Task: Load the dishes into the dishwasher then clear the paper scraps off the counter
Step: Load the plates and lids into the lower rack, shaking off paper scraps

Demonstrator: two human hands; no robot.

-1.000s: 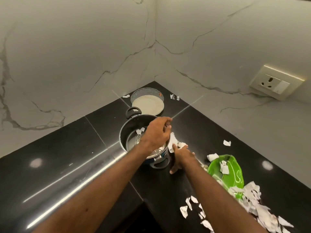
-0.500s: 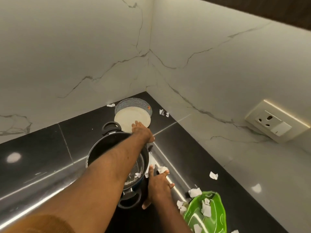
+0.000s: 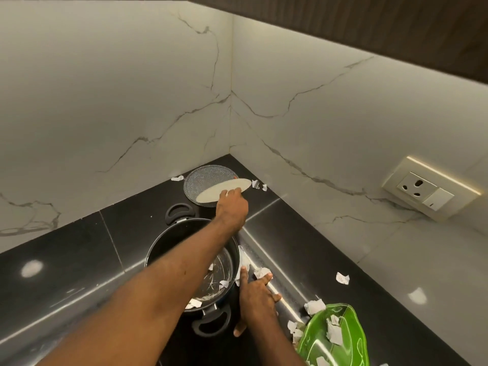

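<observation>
Half a second ago the white plate (image 3: 224, 190) lay flat in the speckled grey pan (image 3: 203, 180); now it is tipped up on a slant over it, right end higher. My left grip (image 3: 232, 207) holds the plate by its near edge, fingers curled round the rim, with my forearm stretched across the black pot (image 3: 161, 247). All this sits at the far corner of the black table (image 3: 79, 260), where the two marble walls meet. My right grip (image 3: 257, 294) lies flat and spread on the table just right of the pot, fingertips touching a few paper scraps (image 3: 260, 272). More scraps lie inside the pot, beside the pan and across the table to my right. A green plate (image 3: 348, 328) with scraps on it sits at the lower right. A wall socket (image 3: 430, 192) is set in the right wall.
</observation>
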